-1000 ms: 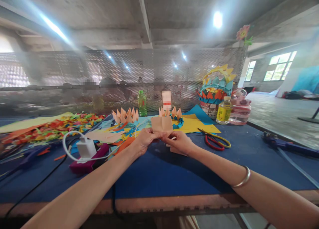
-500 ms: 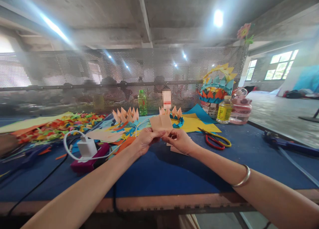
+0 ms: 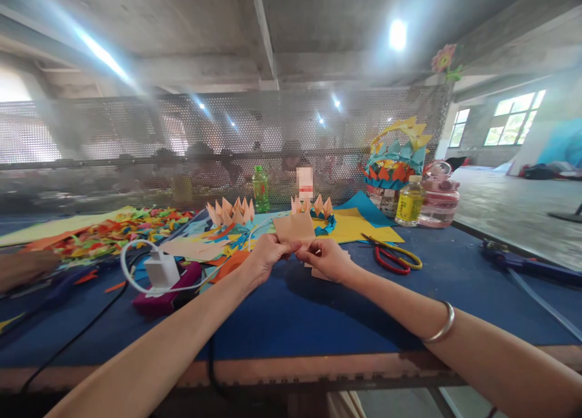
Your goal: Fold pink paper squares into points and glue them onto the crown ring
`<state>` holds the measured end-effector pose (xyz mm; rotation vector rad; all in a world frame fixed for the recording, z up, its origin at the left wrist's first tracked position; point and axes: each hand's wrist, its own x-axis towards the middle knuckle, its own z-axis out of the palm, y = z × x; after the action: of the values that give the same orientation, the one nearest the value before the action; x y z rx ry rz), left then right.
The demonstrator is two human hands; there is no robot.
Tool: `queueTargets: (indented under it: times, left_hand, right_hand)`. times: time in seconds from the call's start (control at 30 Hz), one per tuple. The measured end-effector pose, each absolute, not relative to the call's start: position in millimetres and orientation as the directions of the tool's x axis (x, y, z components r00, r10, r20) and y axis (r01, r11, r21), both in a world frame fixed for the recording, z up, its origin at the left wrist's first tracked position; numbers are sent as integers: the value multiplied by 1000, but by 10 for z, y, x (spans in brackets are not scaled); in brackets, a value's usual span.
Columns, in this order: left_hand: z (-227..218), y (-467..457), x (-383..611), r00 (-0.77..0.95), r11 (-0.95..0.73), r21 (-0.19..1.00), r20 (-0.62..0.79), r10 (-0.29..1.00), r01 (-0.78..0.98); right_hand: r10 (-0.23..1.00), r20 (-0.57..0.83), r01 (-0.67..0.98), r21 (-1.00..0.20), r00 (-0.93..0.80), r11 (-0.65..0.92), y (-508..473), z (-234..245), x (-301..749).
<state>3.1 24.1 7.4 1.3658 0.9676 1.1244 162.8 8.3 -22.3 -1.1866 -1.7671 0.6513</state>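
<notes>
My left hand point(image 3: 264, 258) and my right hand point(image 3: 326, 259) meet above the blue table point(image 3: 318, 321), and both pinch the lower edge of a peach paper piece point(image 3: 294, 229) that stands up between them. The fingers of each hand are curled tight on the paper. A silver bangle point(image 3: 440, 328) sits on my right forearm. More peach paper pieces point(image 3: 318, 273) lie on the table just under my right hand.
Red and yellow scissors point(image 3: 394, 257) lie right of my hands. A white charger point(image 3: 159, 269) rests on a magenta object at the left. Folded paper crowns point(image 3: 231, 212), coloured scraps point(image 3: 113, 230), bottles point(image 3: 408, 201), a paper basket point(image 3: 394, 157) and a mesh screen point(image 3: 136, 145) stand behind.
My hands and the peach paper stay almost in place; the fingers shifted slightly on its lower edge. A blurred hand of another person has come in at the far left.
</notes>
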Motion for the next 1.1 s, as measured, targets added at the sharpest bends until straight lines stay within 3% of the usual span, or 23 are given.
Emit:
queueTargets:
  times: [0.6,1.1]
  left_hand:
    - [117,259,-41,267,-44,996,62,962,-72]
    - [108,225,5,285,-16,998,34,958,-66]
  right_hand:
    - [920,385,416,-826,-77,381,125,-224,1634]
    - [907,394,395,-817,-149,420,118,-252,1610]
